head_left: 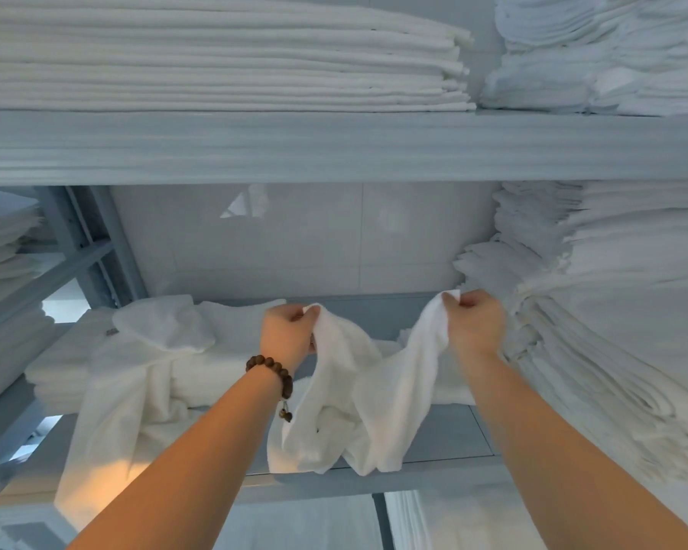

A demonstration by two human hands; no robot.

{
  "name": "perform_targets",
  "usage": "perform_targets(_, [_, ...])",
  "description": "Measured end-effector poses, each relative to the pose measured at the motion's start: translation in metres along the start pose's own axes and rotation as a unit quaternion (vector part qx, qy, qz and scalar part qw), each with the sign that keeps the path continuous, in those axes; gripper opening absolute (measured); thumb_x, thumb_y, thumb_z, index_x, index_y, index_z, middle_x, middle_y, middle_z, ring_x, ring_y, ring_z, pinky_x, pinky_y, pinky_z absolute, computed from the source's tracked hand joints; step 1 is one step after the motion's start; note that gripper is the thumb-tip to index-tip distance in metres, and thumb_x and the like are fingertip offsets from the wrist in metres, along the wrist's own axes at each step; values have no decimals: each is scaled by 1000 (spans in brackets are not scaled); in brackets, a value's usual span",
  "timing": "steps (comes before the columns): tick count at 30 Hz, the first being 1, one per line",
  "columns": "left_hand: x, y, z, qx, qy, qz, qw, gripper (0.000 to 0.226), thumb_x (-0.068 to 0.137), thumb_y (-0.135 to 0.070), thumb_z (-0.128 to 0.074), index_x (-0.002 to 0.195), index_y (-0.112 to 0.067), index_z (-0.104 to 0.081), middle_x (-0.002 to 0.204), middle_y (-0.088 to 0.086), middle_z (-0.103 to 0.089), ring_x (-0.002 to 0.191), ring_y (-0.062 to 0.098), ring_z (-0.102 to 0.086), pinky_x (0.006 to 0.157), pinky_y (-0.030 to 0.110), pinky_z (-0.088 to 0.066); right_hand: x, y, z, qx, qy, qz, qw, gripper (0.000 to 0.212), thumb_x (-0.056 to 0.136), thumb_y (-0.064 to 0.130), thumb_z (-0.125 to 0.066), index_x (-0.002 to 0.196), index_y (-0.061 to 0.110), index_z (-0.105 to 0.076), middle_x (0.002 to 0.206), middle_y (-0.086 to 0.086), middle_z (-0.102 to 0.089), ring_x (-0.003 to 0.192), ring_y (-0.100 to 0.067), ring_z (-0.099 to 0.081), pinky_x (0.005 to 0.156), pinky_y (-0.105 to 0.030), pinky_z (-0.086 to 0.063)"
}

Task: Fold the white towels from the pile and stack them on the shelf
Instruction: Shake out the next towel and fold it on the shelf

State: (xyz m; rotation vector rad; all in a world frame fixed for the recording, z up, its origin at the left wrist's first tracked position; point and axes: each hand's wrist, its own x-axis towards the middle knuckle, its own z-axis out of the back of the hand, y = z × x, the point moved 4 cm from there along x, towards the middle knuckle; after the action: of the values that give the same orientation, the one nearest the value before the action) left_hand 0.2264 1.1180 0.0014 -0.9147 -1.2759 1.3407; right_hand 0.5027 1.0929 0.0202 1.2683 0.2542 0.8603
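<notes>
- The task is looking well under way: folded stacks (pixel 215 53) are sitting along the top of the frame, and more folded stacks (pixel 612 311) are filling the right side.
- By my judgement there is more to do: a loose pile (pixel 144 351) of unfolded white towels is lying at centre left on the shelf (pixel 445 434), with one piece drooping over the front edge toward the lower left.
- The towel (pixel 346 391) being worked on is hanging in the middle of the frame, above the bare shelf board, and is not yet folded.
- The left hand (pixel 288 331), wearing a beaded bracelet (pixel 271 369), is curling its fingers (pixel 294 313) tightly round one top corner; the right hand (pixel 473 319) is pinching the other corner.
- Between them the towel is sagging in a deep, crumpled swag, its lower part bunching at the shelf's front edge. It is looking thick, soft and plain white.
</notes>
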Motion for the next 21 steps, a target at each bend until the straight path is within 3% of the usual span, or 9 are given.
perform_targets(3, [-15, -5, -29, 14, 35, -18, 999, 38, 88, -21, -62, 72, 13, -56, 66, 30, -59, 61, 33, -60, 66, 49, -56, -35, 14, -24, 31, 87, 29, 995, 16, 81, 21, -71, 68, 14, -64, 69, 0, -62, 65, -15, -57, 65, -24, -42])
perform_targets(6, [-23, -8, -51, 28, 59, -30, 997, 38, 86, -22, -62, 65, 9, -54, 57, 18, -53, 55, 23, -52, 63, 53, -54, -63, 22, -40, 66, 151, 63, 984, 14, 81, 22, -71, 71, 13, -70, 65, 5, -66, 56, 2, -57, 55, -11, -41])
perform_targets(9, [-29, -7, -61, 37, 87, -28, 995, 37, 88, -22, -58, 66, 8, -55, 59, 19, -53, 56, 27, -52, 66, 56, -52, -77, 24, -43, 64, 163, 102, 979, 17, 85, 24, -67, 75, 11, -74, 70, -2, -72, 62, -9, -62, 63, -24, -46])
perform_targets(12, [-32, -4, -62, 30, 102, -26, 994, 36, 91, -23, -54, 72, 6, -63, 68, 27, -63, 68, 43, -62, 70, 56, -54, -81, 22, -42, 39, 190, 146, 970, 20, 87, 21, -64, 76, 6, -73, 70, -10, -69, 67, -25, -61, 64, -35, -45])
perform_targets(13, [-33, -3, -62, 24, 105, -23, 994, 38, 91, -26, -54, 74, 6, -64, 70, 27, -65, 71, 43, -63, 71, 56, -54, -83, 21, -42, 30, 202, 169, 964, 18, 87, 17, -64, 76, 6, -73, 70, -11, -67, 68, -25, -58, 63, -33, -44])
perform_targets(17, [-35, -2, -55, 66, 94, -38, 993, 47, 85, -37, -62, 66, 6, -63, 64, 25, -64, 61, 34, -62, 69, 50, -56, -98, 18, -43, -8, 261, 248, 933, 16, 85, 4, -58, 87, 7, -74, 88, -6, -65, 77, -7, -52, 69, -3, -35])
perform_targets(19, [-34, -2, -50, 95, 100, -49, 989, 35, 85, -28, -63, 63, 0, -66, 63, 23, -64, 61, 34, -61, 67, 48, -56, -103, 16, -44, -18, 290, 263, 920, 22, 85, 1, -56, 97, 7, -74, 98, -4, -65, 83, -5, -53, 74, 0, -34])
perform_targets(21, [-31, -2, -44, 136, 122, -69, 981, 30, 85, -20, -62, 58, -7, -63, 56, 14, -60, 54, 21, -55, 59, 40, -52, -105, 14, -44, -12, 319, 256, 913, 30, 83, -5, -52, 101, 8, -74, 102, -3, -68, 89, -7, -57, 81, -4, -39])
